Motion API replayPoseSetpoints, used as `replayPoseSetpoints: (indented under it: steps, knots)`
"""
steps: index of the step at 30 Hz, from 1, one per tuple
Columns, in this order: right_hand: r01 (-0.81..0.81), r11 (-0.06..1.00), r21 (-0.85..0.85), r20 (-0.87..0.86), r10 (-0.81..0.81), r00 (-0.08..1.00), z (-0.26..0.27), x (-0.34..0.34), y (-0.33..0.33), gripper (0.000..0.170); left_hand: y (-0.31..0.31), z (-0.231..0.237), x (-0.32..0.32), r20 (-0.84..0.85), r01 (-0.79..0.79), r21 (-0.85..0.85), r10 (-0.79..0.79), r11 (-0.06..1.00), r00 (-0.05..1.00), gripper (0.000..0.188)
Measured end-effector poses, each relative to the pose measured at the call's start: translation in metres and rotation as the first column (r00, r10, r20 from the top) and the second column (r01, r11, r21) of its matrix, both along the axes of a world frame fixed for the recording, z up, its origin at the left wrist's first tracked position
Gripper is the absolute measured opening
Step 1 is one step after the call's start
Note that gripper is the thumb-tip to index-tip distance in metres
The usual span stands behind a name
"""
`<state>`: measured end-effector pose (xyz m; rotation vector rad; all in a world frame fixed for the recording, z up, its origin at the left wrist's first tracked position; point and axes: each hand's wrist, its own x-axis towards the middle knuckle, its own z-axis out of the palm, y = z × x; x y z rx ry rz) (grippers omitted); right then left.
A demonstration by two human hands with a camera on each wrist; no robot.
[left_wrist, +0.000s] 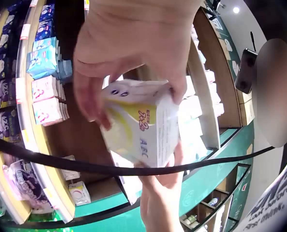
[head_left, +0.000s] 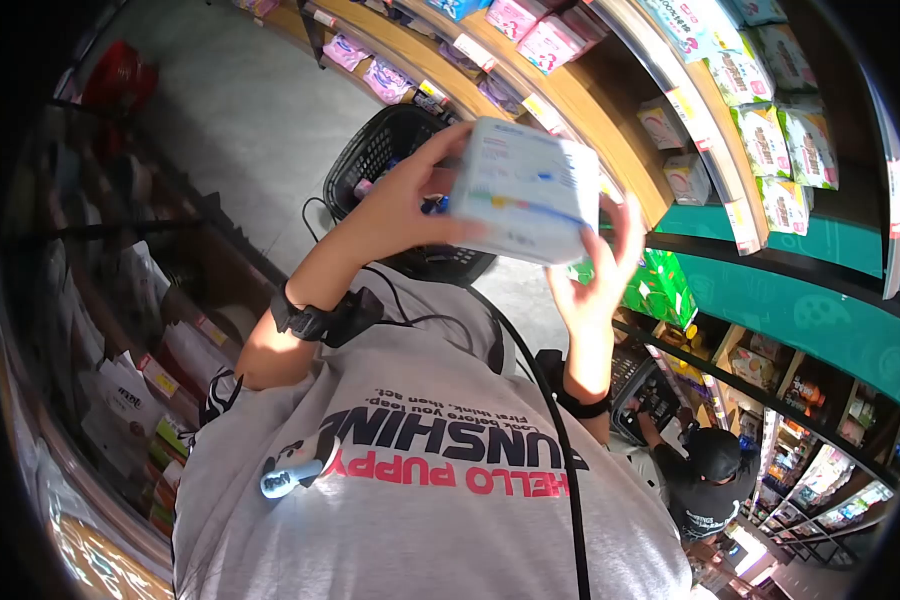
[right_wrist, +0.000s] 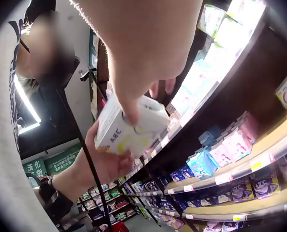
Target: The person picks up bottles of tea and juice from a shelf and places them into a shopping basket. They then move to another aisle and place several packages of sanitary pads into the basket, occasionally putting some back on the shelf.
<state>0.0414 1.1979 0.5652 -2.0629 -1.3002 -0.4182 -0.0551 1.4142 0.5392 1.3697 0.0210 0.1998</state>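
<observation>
In the head view a white, box-shaped pack of sanitary pads (head_left: pixel 525 190) is held up in front of the chest, slightly blurred. The left hand (head_left: pixel 405 200) grips its left side. On the opposite side the right hand (head_left: pixel 600 270) pinches it by the edge and lower corner. The left wrist view shows the pack (left_wrist: pixel 141 125) with a yellow curve and the letters ABC, the left fingers spread around its top. In the right wrist view, the right thumb presses on one face of the pack (right_wrist: pixel 131 128), and the left hand (right_wrist: pixel 102 162) supports it from below.
A black shopping basket (head_left: pixel 355 150) with items inside is behind the hands. Curved wooden shelves (head_left: pixel 620 125) bear pink, blue and green packs. A green carton (head_left: pixel 660 285) stands below them. Another person (head_left: pixel 710 470) is at the lower right. A black cable (head_left: pixel 560 400) crosses the shirt.
</observation>
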Motion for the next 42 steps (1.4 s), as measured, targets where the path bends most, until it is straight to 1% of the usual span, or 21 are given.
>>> replayPoseSetpoints:
  steps: [1,2,5,7,8,9,10,13,15,16,19,21,22,23,25,28,31,35,36,40,42]
  knots:
    - [0.003,0.998,-0.063,-0.151,-0.013,0.988,0.000,0.000,0.002,0.055,0.001,-0.010,0.004,-0.149,0.004,-0.021,-0.007,1.000,0.989,0.083]
    - [-0.081,0.994,-0.070,-0.313,0.056,0.948,-0.002,0.002,0.007,0.068,0.001,-0.020,0.008,-0.294,0.004,-0.042,-0.017,0.999,0.956,0.080]
    - [-0.091,0.953,-0.288,-0.632,-0.117,0.766,-0.048,-0.001,0.004,0.077,-0.004,-0.047,0.008,-0.640,0.226,0.236,-0.023,0.945,0.768,0.078]
    - [-0.094,0.973,-0.209,-0.787,-0.111,0.607,-0.085,-0.003,-0.007,0.079,-0.007,-0.052,0.006,-0.704,0.282,0.182,-0.075,0.942,0.706,0.079]
    - [-0.079,0.985,-0.154,-0.836,-0.087,0.542,-0.112,0.000,-0.016,0.077,-0.008,-0.072,0.004,-0.707,0.275,0.175,-0.074,0.946,0.704,0.079]
    - [-0.046,0.989,-0.143,-0.874,-0.104,0.474,-0.131,0.005,-0.021,0.075,-0.008,-0.094,0.006,-0.695,0.221,0.054,-0.122,0.974,0.709,0.074]
    - [0.017,0.989,-0.144,-0.880,-0.136,0.455,-0.152,0.012,-0.032,0.074,-0.007,-0.119,0.003,-0.638,0.139,-0.054,-0.141,0.989,0.757,0.066]
    - [0.272,0.946,-0.177,-0.873,-0.279,0.399,-0.177,0.070,-0.069,0.071,-0.003,-0.162,0.005,-0.646,0.164,0.174,-0.013,0.971,0.763,0.054]
    - [0.409,0.912,0.009,-0.796,-0.241,0.555,-0.170,0.120,-0.074,0.061,-0.002,-0.210,0.000,-0.669,0.206,0.319,0.067,0.925,0.740,0.051]
    - [0.505,0.863,0.023,-0.782,-0.299,0.546,-0.170,0.148,-0.081,0.061,-0.003,-0.231,-0.003,-0.674,0.222,0.390,0.113,0.894,0.730,0.049]
    - [0.664,0.745,0.053,-0.826,-0.342,0.449,-0.166,0.236,-0.093,0.055,-0.002,-0.262,-0.002,-0.775,0.229,0.161,-0.021,0.960,0.632,0.045]
    - [0.625,0.778,0.070,-0.816,-0.316,0.484,-0.171,0.281,-0.087,0.053,-0.001,-0.275,-0.001,-0.774,0.224,0.153,-0.023,0.963,0.633,0.044]
    - [0.605,0.796,0.018,-0.821,-0.333,0.463,-0.181,0.304,-0.095,0.059,0.001,-0.282,0.000,-0.773,0.222,0.152,-0.024,0.963,0.634,0.043]
    - [0.647,0.762,-0.007,-0.827,-0.368,0.424,-0.191,0.319,-0.093,0.067,0.002,-0.292,-0.001,-0.776,0.220,0.159,-0.016,0.962,0.631,0.043]
    - [0.662,0.749,0.006,-0.854,-0.340,0.393,-0.192,0.328,-0.073,0.072,0.007,-0.308,-0.003,-0.785,0.219,0.174,0.001,0.960,0.619,0.042]
    - [0.620,0.784,0.029,-0.776,-0.373,0.509,-0.211,0.337,-0.066,0.073,0.021,-0.323,-0.001,-0.815,0.185,0.137,0.004,0.973,0.580,0.041]
    - [0.628,0.767,0.131,-0.724,-0.358,0.589,-0.229,0.338,-0.060,0.075,0.034,-0.340,-0.004,-0.795,0.189,0.266,0.104,0.945,0.598,0.041]
    - [0.669,0.726,0.162,-0.782,-0.319,0.536,-0.224,0.340,-0.030,0.079,0.055,-0.351,-0.005,-0.806,0.191,0.259,0.103,0.947,0.583,0.041]
    - [0.690,0.718,0.092,-0.764,-0.393,0.512,-0.222,0.338,-0.021,0.077,0.062,-0.354,-0.005,-0.809,0.200,0.258,0.098,0.945,0.579,0.040]
    - [0.691,0.722,0.026,-0.793,-0.407,0.454,-0.213,0.325,0.021,0.075,0.085,-0.364,-0.003,-0.820,0.224,0.290,0.121,0.930,0.559,0.039]
    - [0.685,0.728,0.025,-0.777,-0.417,0.472,-0.214,0.323,0.035,0.075,0.098,-0.367,0.001,-0.808,0.223,0.314,0.137,0.923,0.572,0.039]
